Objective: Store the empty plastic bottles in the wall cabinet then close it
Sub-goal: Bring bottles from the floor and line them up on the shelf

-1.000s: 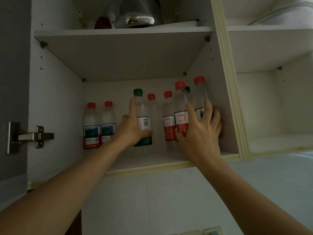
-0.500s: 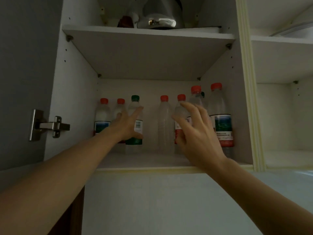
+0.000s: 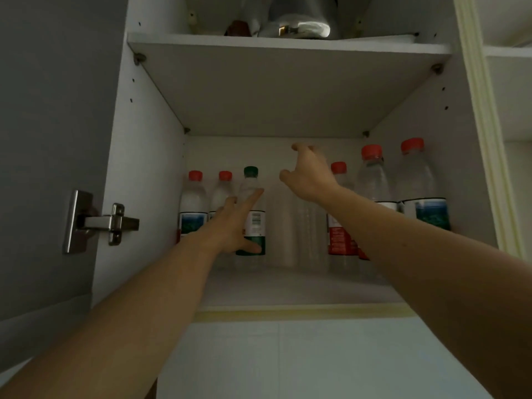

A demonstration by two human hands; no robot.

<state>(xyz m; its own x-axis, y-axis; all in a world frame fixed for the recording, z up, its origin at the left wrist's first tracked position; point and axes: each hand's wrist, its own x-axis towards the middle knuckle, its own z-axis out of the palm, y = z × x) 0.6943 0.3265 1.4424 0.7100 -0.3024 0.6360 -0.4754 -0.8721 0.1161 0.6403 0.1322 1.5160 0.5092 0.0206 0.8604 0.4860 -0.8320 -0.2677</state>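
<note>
Because the left hand (image 3: 230, 226) rests flat-fingered against the green-capped bottle (image 3: 253, 214) and the right hand (image 3: 308, 174) hangs loosely curled, gripping nothing, a nudge could topple the light bottles (image 3: 423, 191) crowded upright on the cabinet shelf (image 3: 288, 289).

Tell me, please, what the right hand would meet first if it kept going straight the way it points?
Probably the cabinet's back wall: the right hand reaches above the label-less clear bottle, though depth is unclear.

Home kitchen. White wall cabinet (image 3: 144, 168) with peg-held shelf (image 3: 288, 47), metal door hinge (image 3: 109, 223); steel kettle (image 3: 302, 21) on upper shelf, drink bottles (image 3: 426, 197) along the lower shelf's back edge; tiled wall (image 3: 316, 355) beneath.
</note>
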